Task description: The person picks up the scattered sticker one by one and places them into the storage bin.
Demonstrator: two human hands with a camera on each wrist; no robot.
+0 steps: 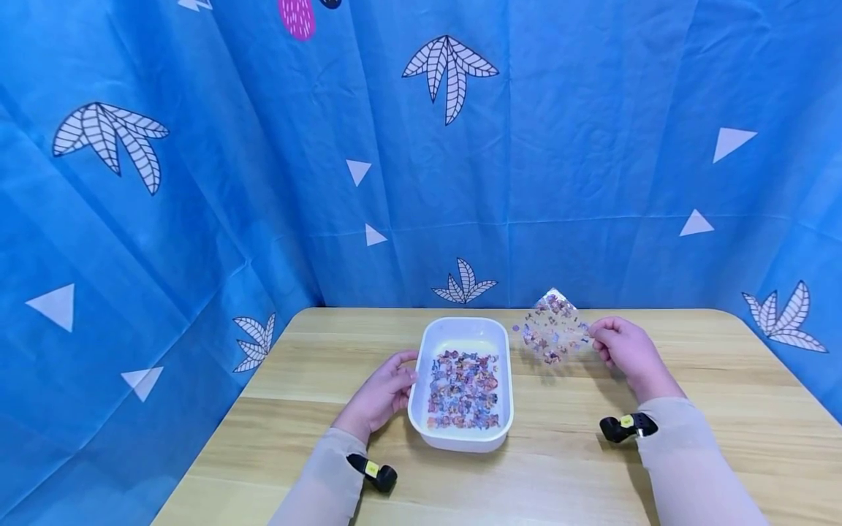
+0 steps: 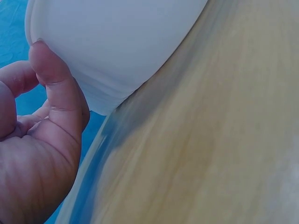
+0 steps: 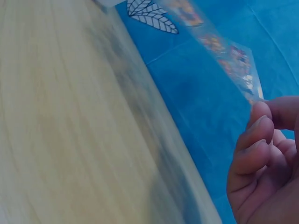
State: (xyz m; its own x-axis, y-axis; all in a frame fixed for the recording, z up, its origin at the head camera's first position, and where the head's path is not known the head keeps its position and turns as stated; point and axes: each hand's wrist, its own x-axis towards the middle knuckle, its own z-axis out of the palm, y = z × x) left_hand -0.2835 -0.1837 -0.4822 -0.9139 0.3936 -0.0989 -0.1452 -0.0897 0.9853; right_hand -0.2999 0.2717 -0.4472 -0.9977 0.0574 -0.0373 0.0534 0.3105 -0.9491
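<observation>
A white rectangular plastic tub point(image 1: 460, 444) stands on the table with small colourful cartoon-like stickers point(image 1: 463, 391) in it. My left hand point(image 1: 381, 391) grips its left side. In the left wrist view the thumb point(image 2: 52, 65) lies near the rim of the tub point(image 2: 117, 42), the other fingers bent behind it. To the right of the tub, my right hand point(image 1: 625, 351) pinches one corner of a clear sticker sheet point(image 1: 554, 329) above the table. In the right wrist view the sheet point(image 3: 224, 56) runs from between thumb and forefinger; the other fingers are curled.
Light wood table point(image 1: 559, 453) lies under both hands, its back edge close behind the tub. A blue curtain point(image 1: 592, 146) with white leaves and triangles hangs behind and on both sides. Black straps with small devices point(image 1: 628, 426) sit at both wrists.
</observation>
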